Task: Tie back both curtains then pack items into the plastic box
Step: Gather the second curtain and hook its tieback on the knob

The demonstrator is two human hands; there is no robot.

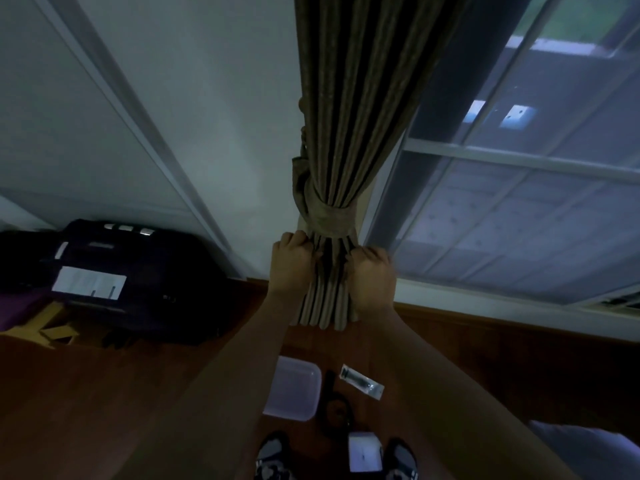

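Both arms reach up; left hand (289, 261) and right hand (372, 275) clutch the curtain (349, 133) folds just below its tieback (325, 211).

Curtain (349, 116) hangs between wall and window (519, 209) — plastic box (292, 393) on floor below, packet (362, 382) just right.

Wood floor (104, 393): plastic box (292, 389), packet (362, 382) beside it, white item (364, 455), black suitcase (138, 271) by wall
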